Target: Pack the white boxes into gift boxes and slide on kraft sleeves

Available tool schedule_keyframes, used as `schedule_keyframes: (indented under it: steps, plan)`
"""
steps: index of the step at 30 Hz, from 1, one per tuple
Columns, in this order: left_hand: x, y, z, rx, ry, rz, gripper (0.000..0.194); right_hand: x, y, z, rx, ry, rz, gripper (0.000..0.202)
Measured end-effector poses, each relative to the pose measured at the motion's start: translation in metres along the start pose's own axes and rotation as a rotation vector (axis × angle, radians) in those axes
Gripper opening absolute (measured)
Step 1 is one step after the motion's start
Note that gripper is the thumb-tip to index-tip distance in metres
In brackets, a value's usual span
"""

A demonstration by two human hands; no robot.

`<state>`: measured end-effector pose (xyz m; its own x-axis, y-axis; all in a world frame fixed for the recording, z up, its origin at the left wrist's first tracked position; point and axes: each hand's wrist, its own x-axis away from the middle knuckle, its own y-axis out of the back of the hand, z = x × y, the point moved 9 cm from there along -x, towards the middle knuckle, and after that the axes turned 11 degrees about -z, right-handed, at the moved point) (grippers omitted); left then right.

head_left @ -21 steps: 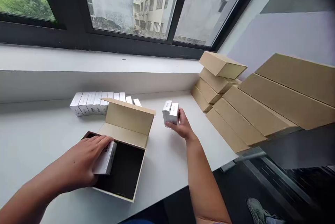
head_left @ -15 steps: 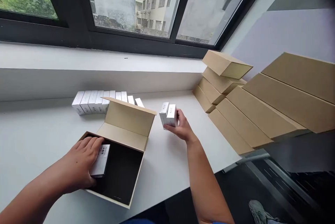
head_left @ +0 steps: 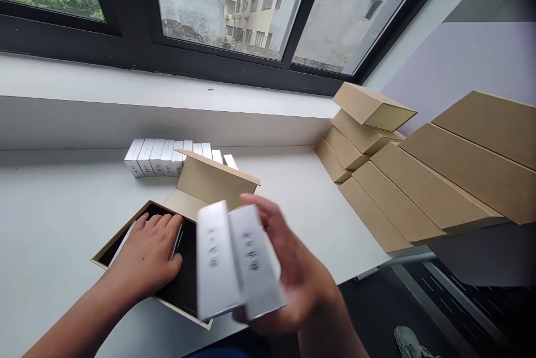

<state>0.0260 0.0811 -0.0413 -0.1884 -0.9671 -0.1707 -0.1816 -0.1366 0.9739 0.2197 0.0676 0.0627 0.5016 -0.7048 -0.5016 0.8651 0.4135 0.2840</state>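
Note:
An open tan cardboard box [head_left: 215,179] with a black inside stands on the white table, its lid folded back. My left hand [head_left: 151,257] reaches into it from above, fingers curled over small white cartons; a pale carton edge [head_left: 122,243] shows on the hand's left and another edge on its right. The palm hides most of them. Over the right part of the box, nearer the camera, my right hand [head_left: 299,277] grips two white cartons [head_left: 218,263] side by side, with dark lettering facing up. Motion blurs that hand and its cartons.
Behind the lid, a row of several white cartons [head_left: 157,157] lines the wall below the window sill [head_left: 167,87]. Closed tan boxes [head_left: 435,179] are stacked along the table's right side. The table's front edge runs beneath my right arm.
My right hand has brought its two cartons from beyond the lid toward the camera and left, over the box. My left hand has shifted slightly right, now covering the cartons inside.

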Motion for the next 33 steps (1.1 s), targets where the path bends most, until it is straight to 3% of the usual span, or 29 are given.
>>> schedule_keyframes:
  steps: [3, 6, 11, 15, 17, 19, 22, 26, 28, 30, 33]
  plan:
    - [0.0, 0.0, 0.0, -0.043, 0.004, 0.001, 0.036, 0.006, -0.053, -0.028, 0.114, -0.341, 0.424, 0.112]
    - [0.005, 0.001, 0.004, -0.034, 0.008, -0.004, 0.04, 0.008, -0.062, -0.048, 0.33, -0.55, 0.579, 0.105]
    - [0.039, 0.005, 0.006, 0.161, 0.068, -0.105, 0.061, 0.01, -0.046, -0.05, 0.578, -0.586, 0.643, 0.096]
    - [0.077, 0.012, -0.03, 0.227, -0.128, -0.214, 0.08, 0.022, -0.036, -0.053, 0.758, -0.547, 0.702, 0.072]
    - [0.085, 0.018, -0.043, 0.257, -0.183, -0.247, 0.084, 0.026, -0.042, -0.056, 0.868, -0.47, 0.756, 0.065]
    - [0.083, 0.026, -0.044, 0.319, -0.161, -0.25, 0.079, 0.027, -0.054, -0.057, 0.928, -0.392, 0.791, 0.062]
    - [0.07, 0.037, -0.022, 0.468, -0.03, -0.251, 0.06, 0.027, -0.072, -0.061, 0.854, -0.338, 0.794, 0.061]
    - [0.058, 0.039, 0.034, 0.612, 0.248, -0.367, 0.054, 0.028, -0.083, -0.065, 0.675, -0.333, 0.802, 0.098]
    - [0.055, 0.024, 0.062, 0.685, 0.425, -0.361, 0.057, 0.027, -0.085, -0.061, 0.632, -0.292, 0.806, 0.106]
    - [0.051, 0.004, 0.083, 0.791, 0.563, -0.332, 0.057, 0.024, -0.083, -0.06, 0.629, -0.317, 0.778, 0.092]
    - [0.043, -0.019, 0.097, 0.915, 0.658, -0.341, 0.053, 0.02, -0.078, -0.064, 0.692, -0.451, 0.693, 0.068]
